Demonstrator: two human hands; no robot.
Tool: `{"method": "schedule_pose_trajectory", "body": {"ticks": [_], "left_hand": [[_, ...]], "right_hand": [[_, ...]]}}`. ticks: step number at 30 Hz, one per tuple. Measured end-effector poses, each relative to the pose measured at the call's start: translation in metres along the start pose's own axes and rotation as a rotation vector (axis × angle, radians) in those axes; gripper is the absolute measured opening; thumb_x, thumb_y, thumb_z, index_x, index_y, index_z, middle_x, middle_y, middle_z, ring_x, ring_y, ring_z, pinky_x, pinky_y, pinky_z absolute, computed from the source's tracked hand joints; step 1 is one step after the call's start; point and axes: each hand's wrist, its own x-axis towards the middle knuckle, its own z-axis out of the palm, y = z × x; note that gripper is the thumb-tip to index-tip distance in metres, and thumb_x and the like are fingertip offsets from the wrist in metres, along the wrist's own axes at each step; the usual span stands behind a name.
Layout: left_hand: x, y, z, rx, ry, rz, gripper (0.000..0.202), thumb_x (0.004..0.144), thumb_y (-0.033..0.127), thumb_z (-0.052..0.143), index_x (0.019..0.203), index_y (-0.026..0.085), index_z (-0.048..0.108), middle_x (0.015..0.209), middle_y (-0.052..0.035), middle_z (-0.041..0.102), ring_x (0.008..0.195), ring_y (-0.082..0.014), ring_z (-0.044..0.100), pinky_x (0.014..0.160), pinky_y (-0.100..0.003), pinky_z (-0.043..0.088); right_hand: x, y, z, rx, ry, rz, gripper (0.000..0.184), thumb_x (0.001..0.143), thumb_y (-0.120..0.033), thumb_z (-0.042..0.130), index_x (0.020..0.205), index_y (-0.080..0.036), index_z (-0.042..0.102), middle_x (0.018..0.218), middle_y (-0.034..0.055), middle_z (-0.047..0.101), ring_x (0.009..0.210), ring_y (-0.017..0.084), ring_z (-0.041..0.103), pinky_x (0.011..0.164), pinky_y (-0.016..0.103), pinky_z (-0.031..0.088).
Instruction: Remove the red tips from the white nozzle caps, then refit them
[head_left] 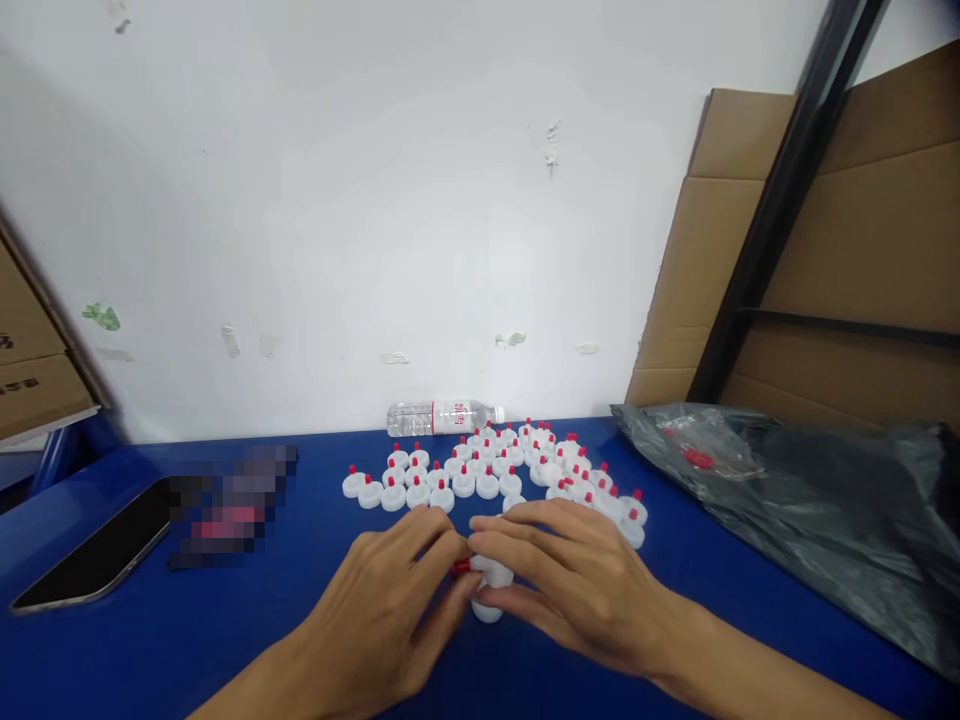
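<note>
Both hands meet low in the middle of the blue table (225,640). My left hand (382,610) pinches a small red tip (460,567) between its fingertips. My right hand (577,580) has its fingers closed over a white cap (491,575), and a second white cap (486,608) lies just beneath them. Just beyond the hands, several white caps with red tips (487,470) stand in rows on the table.
A clear water bottle (442,417) lies on its side against the white wall. A phone (97,555) lies face up at the left beside a blurred object. A black plastic bag (825,500) covers the right side, with cardboard (862,250) and a black frame behind it.
</note>
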Motion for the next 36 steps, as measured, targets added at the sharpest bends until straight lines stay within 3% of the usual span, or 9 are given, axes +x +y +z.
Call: {"method": "schedule_pose_trajectory", "body": {"ticks": [5,10,14,18,22,25,28,32,36], "left_hand": [[0.001,0.007,-0.009,-0.210,-0.106,-0.082,0.029,0.107,0.021,0.032,0.081,0.022,0.045,0.075,0.0014,0.055,0.065,-0.0139,0.051,0.056,-0.027,0.034],[0.007,0.000,-0.016,-0.271,-0.072,-0.289,0.039,0.109,0.030,0.028,0.072,0.022,0.037,0.066,0.0035,0.047,0.057,-0.0125,0.043,0.056,-0.027,0.034],[0.010,-0.019,-0.010,-0.143,-0.112,-0.353,0.034,0.107,0.033,0.032,0.083,0.021,0.053,0.080,0.0000,0.058,0.069,-0.0152,0.053,0.062,-0.028,0.039],[0.006,-0.035,0.000,-0.091,-0.177,-0.407,0.025,0.104,0.029,0.040,0.102,0.023,0.065,0.098,-0.0026,0.063,0.080,-0.0172,0.061,0.068,-0.028,0.045],[-0.002,-0.043,0.009,-0.071,-0.217,-0.360,0.030,0.101,0.018,0.042,0.112,0.026,0.068,0.108,-0.0030,0.063,0.084,-0.0163,0.065,0.072,-0.029,0.049],[-0.005,-0.047,0.012,-0.020,-0.250,-0.313,0.034,0.100,0.014,0.043,0.112,0.029,0.071,0.109,-0.0023,0.064,0.083,-0.0159,0.066,0.070,-0.028,0.049],[-0.005,-0.049,0.011,0.006,-0.275,-0.303,0.029,0.099,0.015,0.049,0.111,0.029,0.071,0.107,-0.0019,0.068,0.086,-0.0176,0.068,0.070,-0.027,0.049],[-0.004,-0.048,0.008,-0.023,-0.286,-0.338,0.016,0.096,0.016,0.059,0.101,0.026,0.071,0.098,0.0004,0.072,0.088,-0.0194,0.069,0.072,-0.028,0.049],[-0.003,-0.048,0.008,-0.073,-0.309,-0.324,0.021,0.099,0.018,0.055,0.100,0.026,0.074,0.099,0.0002,0.074,0.090,-0.0188,0.070,0.077,-0.029,0.050]], "right_hand": [[-0.003,0.018,-0.005,-0.003,-0.053,-0.027,0.022,0.102,-0.019,0.055,0.122,-0.023,0.063,0.116,0.0034,0.077,0.098,0.016,0.072,0.098,0.036,0.049],[-0.010,0.052,-0.012,-0.023,-0.030,0.220,0.019,0.098,-0.021,0.060,0.116,-0.024,0.066,0.118,0.0059,0.075,0.108,0.021,0.070,0.097,0.039,0.047],[-0.008,0.060,-0.014,0.070,-0.112,0.300,0.012,0.098,-0.021,0.060,0.109,-0.024,0.065,0.115,0.0043,0.075,0.108,0.021,0.069,0.098,0.039,0.046],[-0.001,0.056,-0.024,0.219,-0.354,0.376,0.009,0.095,-0.035,0.067,0.097,-0.026,0.068,0.110,0.0001,0.075,0.110,0.021,0.067,0.106,0.041,0.041],[0.002,0.057,-0.034,0.342,-0.507,0.456,0.012,0.093,-0.036,0.069,0.088,-0.026,0.071,0.102,-0.0003,0.073,0.098,0.018,0.067,0.087,0.031,0.050],[0.000,0.057,-0.034,0.379,-0.589,0.483,0.011,0.091,-0.033,0.069,0.086,-0.024,0.072,0.085,-0.0017,0.072,0.076,0.015,0.066,0.073,0.027,0.050],[-0.002,0.054,-0.031,0.433,-0.677,0.500,0.010,0.091,-0.030,0.069,0.084,-0.024,0.073,0.079,-0.0033,0.073,0.071,0.013,0.066,0.068,0.025,0.048],[-0.003,0.050,-0.029,0.477,-0.711,0.521,0.012,0.091,-0.037,0.070,0.092,-0.026,0.075,0.079,-0.0029,0.075,0.072,0.014,0.068,0.063,0.024,0.047],[0.000,0.053,-0.028,0.448,-0.681,0.538,0.022,0.097,-0.043,0.060,0.097,-0.027,0.075,0.078,-0.0032,0.075,0.067,0.013,0.067,0.060,0.024,0.045]]}}
